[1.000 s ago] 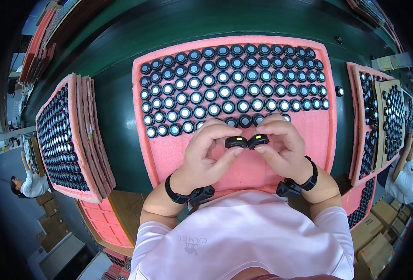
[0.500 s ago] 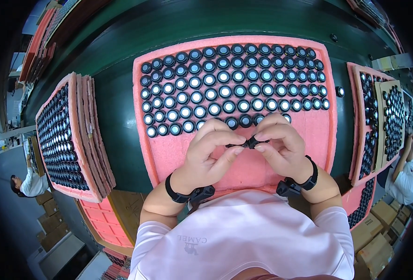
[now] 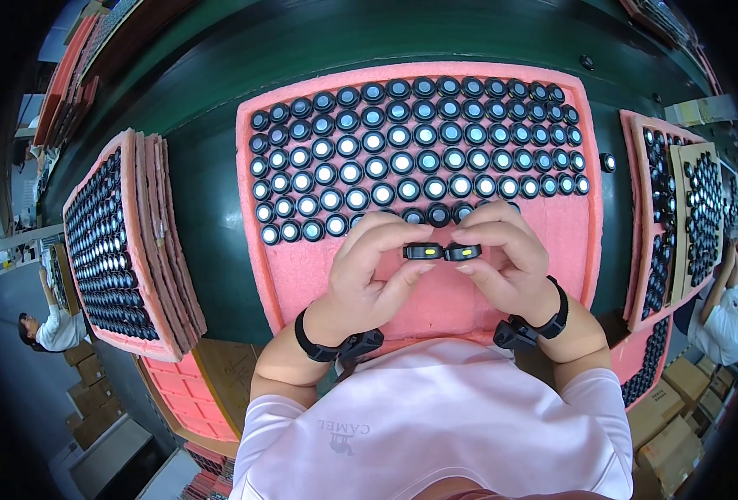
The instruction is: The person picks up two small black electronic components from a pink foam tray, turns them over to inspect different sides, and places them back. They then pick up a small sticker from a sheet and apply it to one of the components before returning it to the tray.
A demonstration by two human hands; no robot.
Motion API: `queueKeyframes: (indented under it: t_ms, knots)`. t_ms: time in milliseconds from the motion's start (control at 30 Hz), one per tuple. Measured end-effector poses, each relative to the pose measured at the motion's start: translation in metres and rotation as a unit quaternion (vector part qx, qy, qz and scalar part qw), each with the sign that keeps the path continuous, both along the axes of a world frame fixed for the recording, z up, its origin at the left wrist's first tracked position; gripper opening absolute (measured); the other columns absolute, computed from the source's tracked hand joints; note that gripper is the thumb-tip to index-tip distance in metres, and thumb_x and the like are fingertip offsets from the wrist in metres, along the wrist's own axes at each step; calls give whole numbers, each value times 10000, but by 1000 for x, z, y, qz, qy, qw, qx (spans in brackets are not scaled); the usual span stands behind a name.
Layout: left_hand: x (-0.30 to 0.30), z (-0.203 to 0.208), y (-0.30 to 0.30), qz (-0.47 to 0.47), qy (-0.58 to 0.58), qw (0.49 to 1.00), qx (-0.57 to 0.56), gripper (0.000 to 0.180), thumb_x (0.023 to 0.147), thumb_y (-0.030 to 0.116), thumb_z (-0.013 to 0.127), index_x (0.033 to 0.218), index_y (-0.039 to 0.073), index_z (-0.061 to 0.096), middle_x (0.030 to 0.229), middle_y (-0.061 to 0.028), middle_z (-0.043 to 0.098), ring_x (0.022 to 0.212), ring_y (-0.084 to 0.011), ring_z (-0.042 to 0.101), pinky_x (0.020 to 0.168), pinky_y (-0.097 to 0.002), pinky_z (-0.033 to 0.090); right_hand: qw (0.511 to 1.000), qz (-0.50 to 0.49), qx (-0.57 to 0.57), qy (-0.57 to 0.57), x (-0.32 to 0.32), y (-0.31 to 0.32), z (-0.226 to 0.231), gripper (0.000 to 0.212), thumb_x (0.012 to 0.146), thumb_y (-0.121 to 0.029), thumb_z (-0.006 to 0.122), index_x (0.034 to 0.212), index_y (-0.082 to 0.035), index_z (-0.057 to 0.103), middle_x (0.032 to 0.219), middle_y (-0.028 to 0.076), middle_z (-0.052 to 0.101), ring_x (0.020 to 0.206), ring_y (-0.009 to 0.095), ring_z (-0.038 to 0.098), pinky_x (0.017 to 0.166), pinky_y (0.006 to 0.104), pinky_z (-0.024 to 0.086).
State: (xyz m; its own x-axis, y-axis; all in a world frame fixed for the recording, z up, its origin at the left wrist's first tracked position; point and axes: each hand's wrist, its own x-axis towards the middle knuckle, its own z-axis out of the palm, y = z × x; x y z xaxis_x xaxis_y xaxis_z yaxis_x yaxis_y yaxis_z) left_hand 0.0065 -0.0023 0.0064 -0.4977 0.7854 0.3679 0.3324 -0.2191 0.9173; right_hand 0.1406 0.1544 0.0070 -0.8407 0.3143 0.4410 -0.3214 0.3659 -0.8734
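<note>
My left hand [image 3: 373, 271] pinches a small black round piece [image 3: 416, 252] between thumb and fingers. In the same kind of pinch, my right hand [image 3: 509, 265] holds a second black round piece [image 3: 466, 254]. The two are edge-on, side by side with their ends touching or nearly so, and each shows a yellow mark on its rim. Both hands are above the front of a pink foam tray [image 3: 302, 279]. Behind them, rows of similar black pieces [image 3: 399, 136] with pale round tops fill the tray's far part; my fingers cover some of the nearest row.
On the green table [image 3: 209, 208], a stack of filled foam trays [image 3: 165, 250] stands at the left. More filled trays [image 3: 638, 242] are at the right. Loose black pieces lie beyond the tray [image 3: 586, 62] and beside it [image 3: 607, 162]. Other people are at both far sides.
Both pieces have been turned in my fingers, so their yellow-marked rims now show. Before, they looked dark and tilted. My hands have hardly shifted.
</note>
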Motion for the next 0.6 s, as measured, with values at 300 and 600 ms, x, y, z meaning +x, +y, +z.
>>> queueKeyframes:
  t_ms: [300, 600]
  knots:
    - [-2, 3, 4, 1, 31, 999, -17, 330, 774, 32, 743, 1083, -5, 634, 988, -123, 634, 845, -231, 603, 747, -310, 486, 999, -9, 34, -6, 2, 6, 5, 279, 817, -57, 716, 1072, 11, 624, 983, 106, 598, 893, 203, 567, 793, 316, 456]
    - [8, 8, 28, -9, 18, 997, -68, 297, 737, -29, 717, 1021, 18, 646, 951, -117, 623, 836, -240, 610, 762, -315, 500, 986, -130, 67, -83, 41, 53, 33, 302, 788, 6, 695, 1083, 4, 636, 997, 111, 600, 909, 226, 587, 781, 314, 475]
